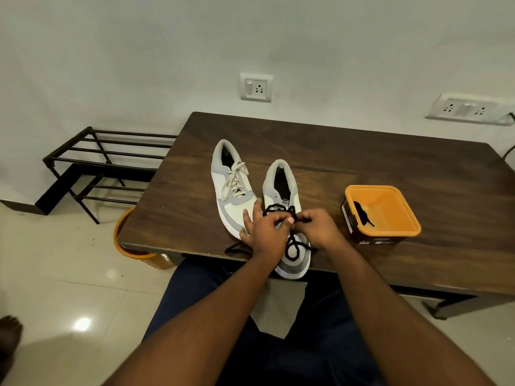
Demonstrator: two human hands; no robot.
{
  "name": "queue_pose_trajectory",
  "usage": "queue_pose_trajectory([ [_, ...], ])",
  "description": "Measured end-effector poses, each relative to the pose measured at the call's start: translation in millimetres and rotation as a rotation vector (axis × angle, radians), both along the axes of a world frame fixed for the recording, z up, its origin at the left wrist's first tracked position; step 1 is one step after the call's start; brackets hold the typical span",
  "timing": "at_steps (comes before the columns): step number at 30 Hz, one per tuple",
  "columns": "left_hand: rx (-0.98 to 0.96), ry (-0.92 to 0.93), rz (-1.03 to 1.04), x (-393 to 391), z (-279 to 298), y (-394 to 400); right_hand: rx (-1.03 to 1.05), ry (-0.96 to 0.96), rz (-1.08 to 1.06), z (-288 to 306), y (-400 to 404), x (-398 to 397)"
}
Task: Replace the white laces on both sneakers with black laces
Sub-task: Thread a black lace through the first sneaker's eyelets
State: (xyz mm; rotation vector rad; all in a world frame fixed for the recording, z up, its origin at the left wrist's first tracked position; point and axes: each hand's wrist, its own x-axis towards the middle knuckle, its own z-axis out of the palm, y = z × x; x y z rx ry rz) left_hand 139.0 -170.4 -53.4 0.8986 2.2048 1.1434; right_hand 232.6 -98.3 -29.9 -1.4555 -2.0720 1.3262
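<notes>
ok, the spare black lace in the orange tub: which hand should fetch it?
Right hand, probably. The orange plastic tub with the spare black lace sits on its side. The left hand is across the grey-and-white sneaker, farther away.

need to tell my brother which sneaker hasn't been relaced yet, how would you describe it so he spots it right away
On the dark wooden table two grey and white sneakers stand side by side. The one you want is the sneaker nearer the black metal rack, away from the orange tub. It alone has white laces, and no hand is working on its lacing.
</notes>
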Motion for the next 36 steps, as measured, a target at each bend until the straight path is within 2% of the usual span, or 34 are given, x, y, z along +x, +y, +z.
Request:
queue_pose_trajectory([
  [3,0.058,-0.021,0.006,-1.5,8.6,1.1,-0.01,0.2,0.015,4.4,-8.2,1.0],
  [6,0.123,-0.014,0.014,-5.7,15.0,6.0,-0.009,0.287,0.041,8.6,-14.1,-0.1],
  [7,0.175,-0.094,0.033,-7.6,19.1,8.1,-0.002,0.288,0.04,12.1,-14.3,0.3],
  [9,0.371,-0.405,0.111,-11.3,35.9,11.4,0.038,0.211,0.087,16.9,-9.3,4.5],
  [11,0.544,-0.783,0.236,-22.8,60.5,17.3,0.117,-0.012,0.22,18.5,-2.3,13.1],
  [13,0.617,-1.077,0.322,-50.9,87.3,23.3,0.199,-0.211,0.263,14.0,4.7,26.1],
  [15,0.737,-1.246,0.296,-84.9,113.7,23.7,0.264,-0.336,0.2,10.3,9.4,37.4],
  [16,0.796,-1.257,0.275,-99.9,123.6,23.4,0.284,-0.394,0.176,7.3,12.3,41.4],
  [22,0.839,-0.958,0.34,-163.8,145.2,20.1,0.308,-0.748,0.178,5.7,16.8,44.4],
  [25,0.901,-0.933,0.455,-192.0,138.3,15.2,0.321,-0.91,0.149,7.1,14.5,45.9],
  [27,0.895,-0.822,0.514,-205.8,129.7,13.1,0.313,-0.939,0.142,5.5,12.3,47.3],
  [28,0.83,-0.67,0.521,-206.5,124.4,13.0,0.313,-0.915,0.133,3.6,11.4,47.6],
  [30,0.604,-0.243,0.419,-192.3,108.2,14.1,0.323,-0.779,0.08,-0.2,12.7,48.1],
  [31,0.514,-0.073,0.297,-177.1,98.9,14.3,0.329,-0.663,0.035,-1.4,13.8,47.1],
  [32,0.459,0.015,0.137,-157.9,89.9,12.9,0.333,-0.531,-0.007,-1.2,14.5,44.4],
  [33,0.413,0.024,-0.031,-136.9,79.6,11.0,0.306,-0.385,-0.044,0.7,14.1,40.6],
  [36,0.235,-0.143,-0.447,-75.5,47.7,4.3,0.14,-0.019,-0.109,16.6,7.8,24.0],
])
